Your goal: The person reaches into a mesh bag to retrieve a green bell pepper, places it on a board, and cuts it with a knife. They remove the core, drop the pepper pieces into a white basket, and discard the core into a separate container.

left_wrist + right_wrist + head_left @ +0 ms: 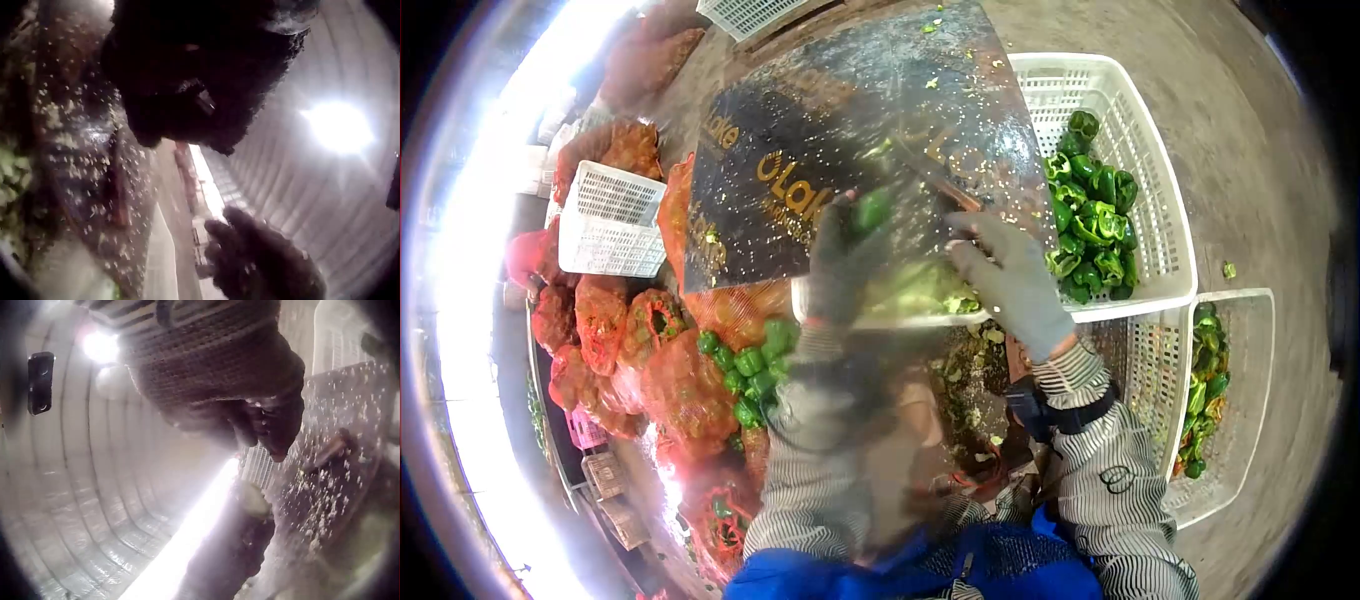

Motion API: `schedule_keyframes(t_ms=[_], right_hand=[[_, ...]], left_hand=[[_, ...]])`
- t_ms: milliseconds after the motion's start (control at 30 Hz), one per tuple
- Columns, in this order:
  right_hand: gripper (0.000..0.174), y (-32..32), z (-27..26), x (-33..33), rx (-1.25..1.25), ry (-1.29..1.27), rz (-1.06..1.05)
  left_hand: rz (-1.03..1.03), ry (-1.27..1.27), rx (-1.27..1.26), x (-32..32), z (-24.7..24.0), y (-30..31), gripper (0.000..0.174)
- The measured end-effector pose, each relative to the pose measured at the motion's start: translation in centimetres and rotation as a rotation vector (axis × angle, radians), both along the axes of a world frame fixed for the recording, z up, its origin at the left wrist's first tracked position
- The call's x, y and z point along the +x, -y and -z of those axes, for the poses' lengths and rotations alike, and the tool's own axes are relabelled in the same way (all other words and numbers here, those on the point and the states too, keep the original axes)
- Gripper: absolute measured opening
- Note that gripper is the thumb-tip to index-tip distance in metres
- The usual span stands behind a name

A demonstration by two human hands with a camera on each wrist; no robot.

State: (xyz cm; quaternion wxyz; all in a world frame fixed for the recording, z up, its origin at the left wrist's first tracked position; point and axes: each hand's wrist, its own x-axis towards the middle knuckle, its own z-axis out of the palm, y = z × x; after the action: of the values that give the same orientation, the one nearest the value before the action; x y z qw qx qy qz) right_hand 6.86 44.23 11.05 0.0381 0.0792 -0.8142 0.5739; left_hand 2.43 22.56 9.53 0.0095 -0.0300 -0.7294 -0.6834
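Note:
A blurred gloved left hand grips a green pepper above the dark, seed-strewn board. In the right wrist view, a pale green part of the pepper shows at that hand's fingers. The gloved right hand hovers over the board's near right side, its fingers bent and apart, with nothing visible in them. Just beyond its fingertips lies a knife with a brown handle, also on the board in the right wrist view. The left wrist view is dark, and hides the left hand's grip.
Right of the board, a white crate holds cut green peppers; a second crate with peppers stands below it. Red mesh sacks and a white basket are at the left. Scraps lie beneath the hands.

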Motion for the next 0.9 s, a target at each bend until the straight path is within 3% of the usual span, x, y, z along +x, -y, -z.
schedule_keyframes(t_ms=[33,67,100,133,200,267,300,333,400,433,500,533,567,600,633,667,700,733,800,867,900], right_hand=[[0.036,0.7,-0.3,0.6,-0.030,-0.067,-0.117],[0.036,1.7,-0.6,1.0,-0.032,-0.067,-0.121],[0.042,2.9,-0.9,1.3,-0.284,0.174,-0.135],[0.049,3.9,-1.1,1.5,-0.534,0.417,-0.145],[0.050,4.4,-0.8,1.5,-0.525,0.345,-0.096],[0.041,3.6,0.2,1.2,-0.349,-0.111,-0.177],[0.040,4.0,1.0,1.8,-0.058,-0.432,0.092],[0.040,3.4,1.5,2.0,-0.049,-0.433,0.093],[0.042,2.7,-3.9,2.6,-0.352,-0.348,-0.195],[0.045,3.2,-3.4,2.5,-0.443,-0.391,-0.239],[0.042,4.0,-3.6,2.7,-0.310,-0.435,-0.205],[0.039,4.4,-3.6,2.8,-0.182,-0.486,-0.162],[0.029,4.4,0.6,1.2,-0.097,-0.283,-0.211],[0.029,4.9,0.2,1.1,-0.094,-0.277,-0.220],[0.026,5.3,-0.5,1.0,-0.061,-0.424,-0.202],[0.026,5.6,-1.5,1.1,-0.028,-0.572,-0.183],[0.031,5.5,-2.6,1.4,-0.201,-0.093,-0.276],[0.031,5.9,-2.1,1.6,-0.198,-0.092,-0.279],[0.031,7.0,-0.2,2.0,-0.226,-0.042,-0.054],[0.032,7.4,0.7,2.0,-0.189,-0.059,-0.088],[0.032,8.0,0.9,2.1,-0.214,-0.083,-0.020]], left_hand=[[-0.002,0.000,-0.002,2.2,-1.7,-1.1,0.056],[-0.022,-0.073,-0.269,4.3,-4.0,-2.5,0.058],[-0.043,-0.146,-0.536,6.1,-5.3,-3.5,0.059],[-0.048,-0.145,-0.537,7.7,-5.4,-4.0,0.059],[-0.084,-0.755,-0.999,10.2,-5.5,-4.8,0.062],[-0.101,-0.715,-1.050,11.9,-6.2,-6.0,0.062],[-0.224,-0.571,-0.473,12.4,-6.3,-6.8,0.061],[-0.326,-0.396,0.103,12.7,-6.5,-7.2,0.059],[-0.353,-0.315,0.085,11.9,-7.3,-5.7,0.051],[-0.230,-0.210,0.159,11.5,-7.1,-4.7,0.047],[-0.073,0.127,0.384,11.7,-8.4,-4.0,0.043],[-0.087,0.132,0.388,11.3,-7.4,-3.5,0.043],[-0.020,-0.039,0.223,10.4,-5.6,-3.1,0.044],[0.049,-0.208,0.056,9.8,-6.2,-3.4,0.044],[-0.113,0.277,0.405,11.0,-7.3,-4.0,0.044],[-0.118,0.277,0.411,11.0,-6.5,-3.6,0.044],[-0.110,0.225,0.372,10.9,-5.2,-3.2,0.043],[-0.101,0.173,0.331,10.8,-4.3,-2.8,0.042],[-0.132,0.206,0.388,10.9,-4.2,-2.7,0.041],[-0.168,0.239,0.442,10.9,-3.9,-2.6,0.039],[-0.218,0.182,0.212,10.7,-3.5,-2.7,0.040]])
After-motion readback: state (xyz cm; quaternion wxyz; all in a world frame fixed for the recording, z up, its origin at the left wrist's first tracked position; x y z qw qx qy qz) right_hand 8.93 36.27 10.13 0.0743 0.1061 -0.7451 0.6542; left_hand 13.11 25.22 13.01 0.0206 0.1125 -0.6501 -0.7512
